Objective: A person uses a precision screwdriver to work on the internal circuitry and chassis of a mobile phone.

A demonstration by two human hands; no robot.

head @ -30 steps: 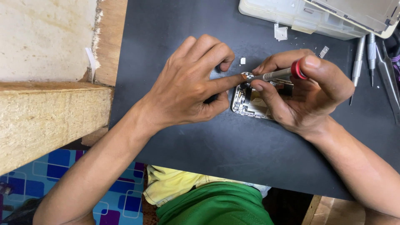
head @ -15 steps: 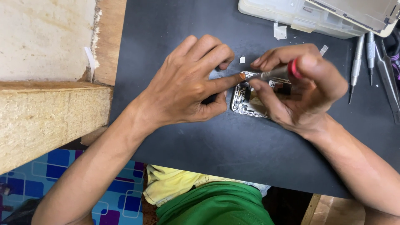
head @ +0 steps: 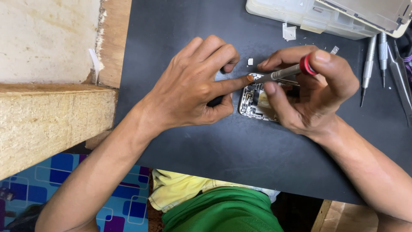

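An opened phone with its inner boards bare lies on a dark mat. My right hand grips a small silver screwdriver with a red cap, its tip at the phone's upper left corner. My left hand rests beside the phone, index finger stretched out and touching the screwdriver's tip; the other fingers are curled over something dark that I cannot make out. My hands hide much of the phone.
Two silver screwdrivers and tweezers lie at the right. A pale plastic parts box sits at the back. Small white parts lie loose on the mat. A rough wooden block stands at the left.
The right hand has tilted the screwdriver a little flatter, and its red cap has risen slightly. My left index finger stays at the tip.
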